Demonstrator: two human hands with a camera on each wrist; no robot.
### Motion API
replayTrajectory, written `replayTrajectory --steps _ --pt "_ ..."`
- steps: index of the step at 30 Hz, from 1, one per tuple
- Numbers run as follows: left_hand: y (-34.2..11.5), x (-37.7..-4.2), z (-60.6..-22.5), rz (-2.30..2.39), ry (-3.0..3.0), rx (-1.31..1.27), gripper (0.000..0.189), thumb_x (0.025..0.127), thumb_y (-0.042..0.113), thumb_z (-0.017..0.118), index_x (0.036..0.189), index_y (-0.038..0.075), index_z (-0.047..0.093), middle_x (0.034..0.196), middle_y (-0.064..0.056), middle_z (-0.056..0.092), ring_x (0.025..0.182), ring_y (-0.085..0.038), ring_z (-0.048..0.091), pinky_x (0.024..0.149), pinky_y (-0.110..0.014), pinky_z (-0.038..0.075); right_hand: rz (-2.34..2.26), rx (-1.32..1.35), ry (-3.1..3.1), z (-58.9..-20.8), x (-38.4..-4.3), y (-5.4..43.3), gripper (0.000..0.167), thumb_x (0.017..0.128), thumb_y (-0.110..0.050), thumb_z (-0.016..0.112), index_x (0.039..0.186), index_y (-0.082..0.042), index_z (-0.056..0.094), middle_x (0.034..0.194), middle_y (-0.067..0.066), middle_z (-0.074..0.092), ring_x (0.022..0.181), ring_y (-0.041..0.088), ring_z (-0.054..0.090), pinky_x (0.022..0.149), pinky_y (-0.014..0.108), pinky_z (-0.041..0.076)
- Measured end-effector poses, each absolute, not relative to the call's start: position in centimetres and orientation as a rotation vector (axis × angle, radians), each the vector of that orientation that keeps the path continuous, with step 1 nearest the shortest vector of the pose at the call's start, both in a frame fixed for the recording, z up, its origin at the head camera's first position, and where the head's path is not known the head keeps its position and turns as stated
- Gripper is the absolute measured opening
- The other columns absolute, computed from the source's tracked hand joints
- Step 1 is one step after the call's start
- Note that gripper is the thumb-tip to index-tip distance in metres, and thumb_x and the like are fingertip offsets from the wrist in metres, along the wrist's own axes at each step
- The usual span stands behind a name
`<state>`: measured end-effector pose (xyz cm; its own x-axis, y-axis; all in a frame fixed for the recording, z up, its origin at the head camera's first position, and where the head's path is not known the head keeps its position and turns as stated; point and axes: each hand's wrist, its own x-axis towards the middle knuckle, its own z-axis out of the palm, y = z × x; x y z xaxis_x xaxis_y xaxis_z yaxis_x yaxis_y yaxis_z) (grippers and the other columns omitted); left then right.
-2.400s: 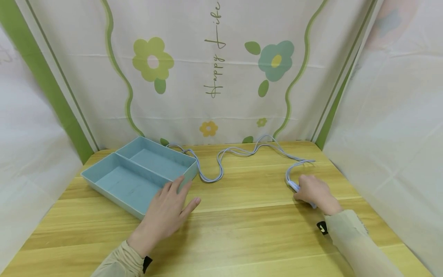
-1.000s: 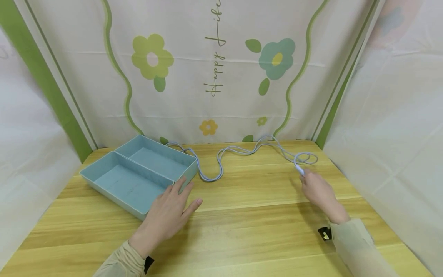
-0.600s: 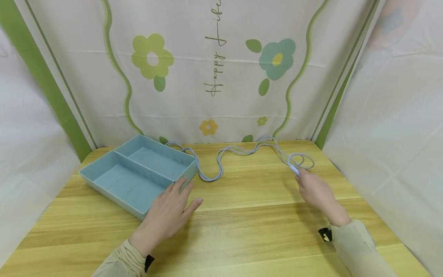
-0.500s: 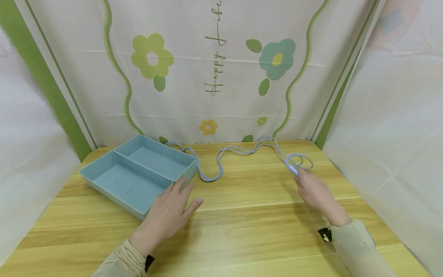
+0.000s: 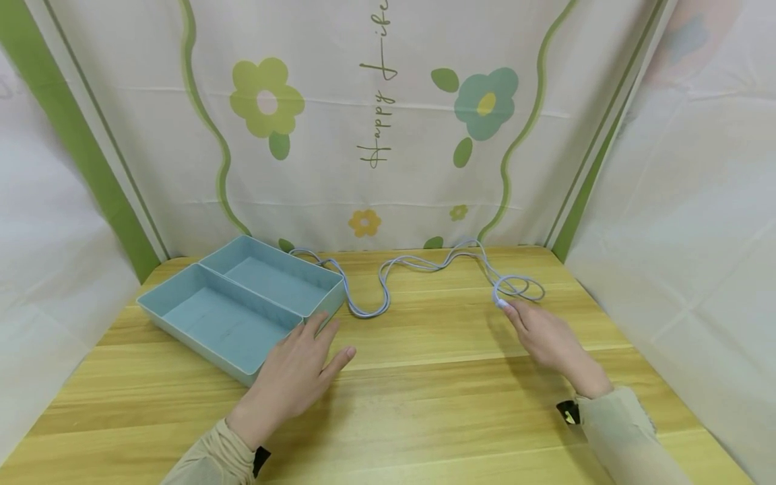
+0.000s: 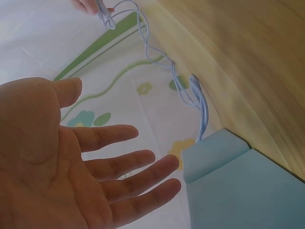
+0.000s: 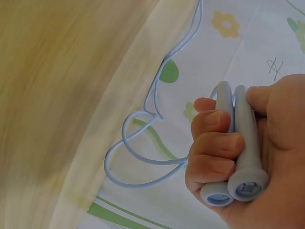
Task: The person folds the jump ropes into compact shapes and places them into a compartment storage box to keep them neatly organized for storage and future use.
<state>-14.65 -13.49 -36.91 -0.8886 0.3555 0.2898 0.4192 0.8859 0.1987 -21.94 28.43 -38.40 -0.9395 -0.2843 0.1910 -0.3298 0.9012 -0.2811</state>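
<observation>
A light blue jump rope (image 5: 388, 296) winds in a doubled cord along the back of the table, from behind the tray towards the right side. My right hand (image 5: 548, 337) grips both of its handles (image 7: 248, 138) together, fingers curled round them; the right wrist view shows their flared ends. Beyond that hand the cord makes loops. At the left stands a blue two-compartment tray (image 5: 224, 330), nothing visible inside it. Over its near right corner is my left hand (image 5: 294, 377), fingers spread and holding nothing; whether it touches the rim I cannot tell.
The wooden table (image 5: 424, 417) ends at the back against a white curtain (image 5: 412, 168) printed with flowers. White cloth sides (image 5: 679, 269) enclose the table at left and right.
My right hand has lifted the jump rope handles from low over the table's right side, then shifted slightly left, and the cord beyond it now loops. My left hand and the tray stay put.
</observation>
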Motion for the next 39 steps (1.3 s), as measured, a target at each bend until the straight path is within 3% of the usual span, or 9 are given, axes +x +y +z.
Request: replayTrajectory --steps 11,21,27,32,39 --pt "-13.4 -14.9 -37.0 -0.363 -2.819 -0.592 0.062 0.101 0.053 0.046 0.135 0.002 0.055 0.139 -0.021 0.048 0.114 -0.04 0.055 0.086 -0.055 0.05 0.306 0.48 -2.888 -37.8 -21.3 27.8 0.054 0.108 -0.041 0.035 0.139 0.0 0.052 0.126 0.025 0.059 0.113 0.046 0.056 0.084 0.062 0.047" --pt "-13.1 -15.1 -37.0 -0.375 -2.817 -0.611 0.06 0.102 0.052 0.046 0.135 0.003 0.055 0.139 -0.021 0.048 0.117 -0.04 0.053 0.091 -0.054 0.048 0.15 0.575 -2.798 -36.3 -20.4 25.7 0.048 0.105 -0.037 0.046 0.136 -0.002 0.055 0.125 0.023 0.06 0.107 0.043 0.061 0.071 0.055 0.053" --pt "-12.9 -15.3 -37.0 -0.402 -2.814 -0.627 0.059 0.102 0.051 0.046 0.135 0.003 0.056 0.139 -0.021 0.049 0.12 -0.039 0.052 0.093 -0.054 0.046 0.14 0.676 -2.682 -35.6 -20.0 24.7 0.041 0.103 -0.033 0.052 0.133 -0.006 0.058 0.112 0.017 0.065 0.084 0.031 0.066 0.055 0.044 0.052" --pt "-12.6 -15.6 -36.9 -0.431 -2.802 -0.651 0.057 0.102 0.05 0.046 0.132 0.003 0.057 0.138 -0.021 0.05 0.122 -0.038 0.052 0.092 -0.054 0.047 0.139 0.768 -2.587 -35.1 -19.7 24.0 0.038 0.101 -0.029 0.058 0.133 -0.008 0.06 0.089 0.006 0.061 0.06 0.014 0.05 0.045 0.03 0.04" --pt "-11.7 -15.9 -36.4 -0.522 -2.816 -0.672 0.059 0.103 0.052 0.042 0.139 0.006 0.052 0.14 -0.017 0.049 0.126 -0.034 0.048 0.092 -0.052 0.047 0.171 0.852 -2.479 -34.9 -19.2 23.2 0.035 0.099 -0.029 0.061 0.127 -0.007 0.063 0.079 -0.001 0.052 0.055 0.008 0.04 0.044 0.024 0.034"
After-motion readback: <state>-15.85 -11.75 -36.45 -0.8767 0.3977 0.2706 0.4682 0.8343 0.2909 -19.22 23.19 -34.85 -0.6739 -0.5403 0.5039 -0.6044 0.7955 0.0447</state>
